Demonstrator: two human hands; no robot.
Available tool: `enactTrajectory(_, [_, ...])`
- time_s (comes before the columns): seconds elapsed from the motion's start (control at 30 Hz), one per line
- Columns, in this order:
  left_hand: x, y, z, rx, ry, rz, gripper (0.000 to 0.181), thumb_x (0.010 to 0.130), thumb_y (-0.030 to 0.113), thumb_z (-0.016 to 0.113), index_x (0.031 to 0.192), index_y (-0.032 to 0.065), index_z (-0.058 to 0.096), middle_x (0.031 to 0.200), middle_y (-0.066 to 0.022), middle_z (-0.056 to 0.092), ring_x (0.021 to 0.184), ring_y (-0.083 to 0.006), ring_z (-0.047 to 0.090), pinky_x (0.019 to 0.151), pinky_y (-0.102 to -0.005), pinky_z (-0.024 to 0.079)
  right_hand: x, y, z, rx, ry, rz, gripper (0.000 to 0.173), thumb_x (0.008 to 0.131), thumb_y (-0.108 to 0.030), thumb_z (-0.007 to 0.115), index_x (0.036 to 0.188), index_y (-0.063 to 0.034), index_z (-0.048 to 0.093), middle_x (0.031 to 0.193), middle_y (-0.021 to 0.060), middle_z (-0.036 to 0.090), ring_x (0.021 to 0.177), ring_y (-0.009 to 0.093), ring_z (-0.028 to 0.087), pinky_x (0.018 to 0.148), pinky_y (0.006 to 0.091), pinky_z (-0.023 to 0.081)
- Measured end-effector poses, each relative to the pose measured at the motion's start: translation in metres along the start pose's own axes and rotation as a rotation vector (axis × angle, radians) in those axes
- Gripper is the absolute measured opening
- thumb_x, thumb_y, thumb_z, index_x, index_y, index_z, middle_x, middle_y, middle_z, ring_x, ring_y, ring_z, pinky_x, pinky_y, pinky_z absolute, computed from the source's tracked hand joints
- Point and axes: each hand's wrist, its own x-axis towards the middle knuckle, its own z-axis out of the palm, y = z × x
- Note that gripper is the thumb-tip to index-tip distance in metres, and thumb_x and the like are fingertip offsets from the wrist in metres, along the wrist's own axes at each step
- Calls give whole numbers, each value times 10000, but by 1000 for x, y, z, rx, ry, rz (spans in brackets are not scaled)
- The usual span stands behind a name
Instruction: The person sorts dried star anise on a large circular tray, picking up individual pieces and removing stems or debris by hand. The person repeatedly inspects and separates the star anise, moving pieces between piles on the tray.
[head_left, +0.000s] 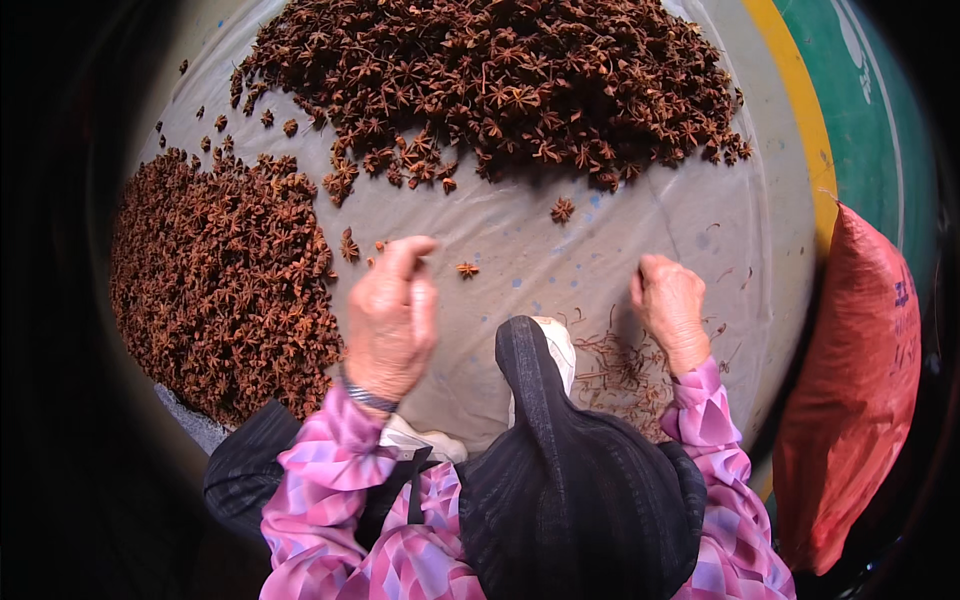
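My left hand (394, 322) is raised over the sheet beside a dense heap of star anise (225, 285). It is blurred, with the index finger bent and the thumb side turned inward; its palm is hidden. A single star anise pod (467, 270) lies just to its right. On the other side, my right hand (669, 307) has its fingers curled closed, and nothing shows in them. Below and beside it, thin brown stems (619, 367) are scattered on the sheet. A second, larger pile of star anise (495, 82) spreads across the far side.
A pale plastic sheet (600, 255) covers the floor. Another loose pod (562, 210) lies near the far pile. At the right stands a full red woven sack (855, 390) bearing writing. Yellow (799, 90) and green floor (862, 142) lie beyond. My white shoe (556, 349) rests on the sheet.
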Motion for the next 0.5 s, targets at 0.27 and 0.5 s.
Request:
enactTrajectory(0.27, [7, -46, 57, -171, -652, -129, 494, 878, 244, 743, 1281, 32, 553, 1149, -205, 585, 1079, -342, 580, 967, -424, 473, 125, -34, 26, 829, -172, 286, 419, 994, -304, 604, 786, 57, 648, 630, 28, 600, 614, 107, 532, 573, 305, 427])
enactTrajectory(0.5, [33, -17, 39, -342, -246, -102, 462, 1010, 320, 617, 1345, 28, 493, 1118, -114, 602, 838, -191, 616, 755, -317, 526, 53, -84, -23, 647, -132, -117, 243, 906, -202, 598, 741, -25, 581, 691, 157, 620, 662, 361, 637, 585, 457, 498])
